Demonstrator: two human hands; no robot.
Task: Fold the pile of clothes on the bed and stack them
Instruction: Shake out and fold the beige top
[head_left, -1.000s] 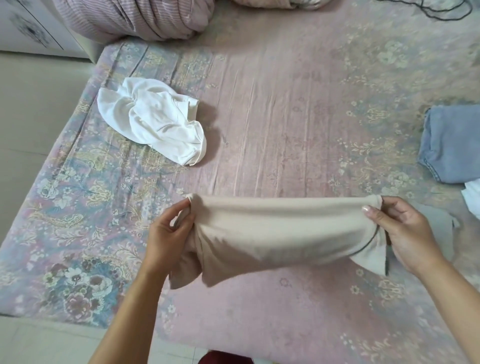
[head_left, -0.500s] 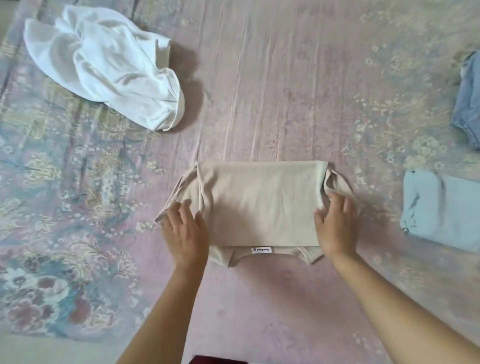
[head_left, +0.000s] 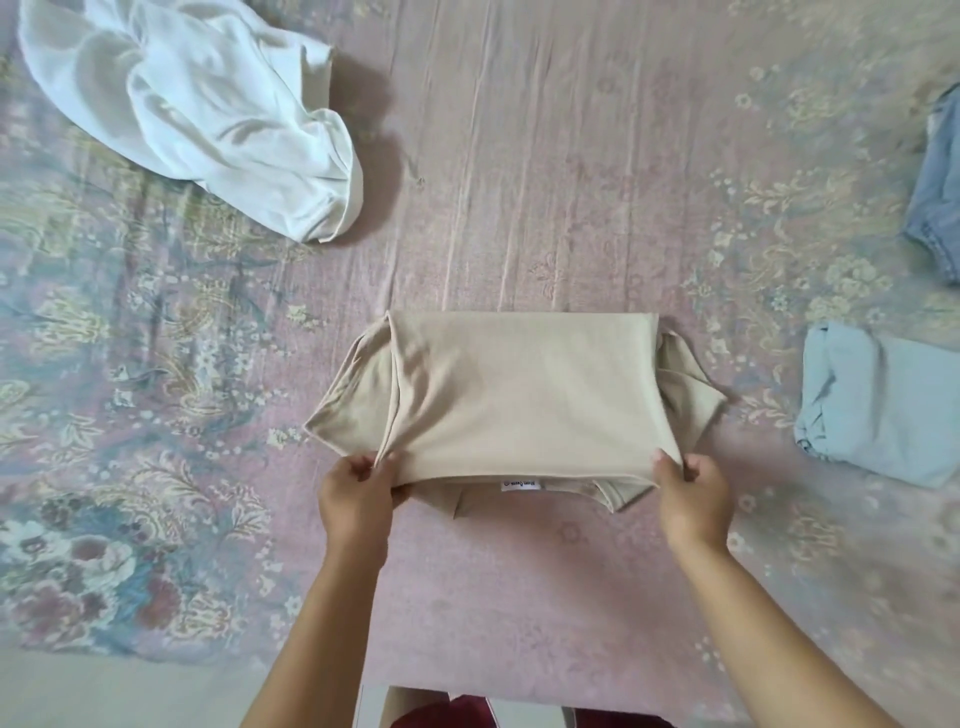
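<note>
Here the left hand (head_left: 358, 493) and right hand (head_left: 688, 486) each pinch a near corner of the beige shirt (head_left: 524, 395), lying mid-bed (head_left: 545, 182) toward its near edge, probably to fold it again.

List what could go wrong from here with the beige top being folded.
1. The sleeves stick out past both sides of the beige top; another fold now may leave them hanging loose.
2. The left hand and right hand pinch only the near corners, so the middle layers could sag or slip apart if lifted.
3. The folded light blue garment lies close on the right; a sideways move could disturb it.
</note>
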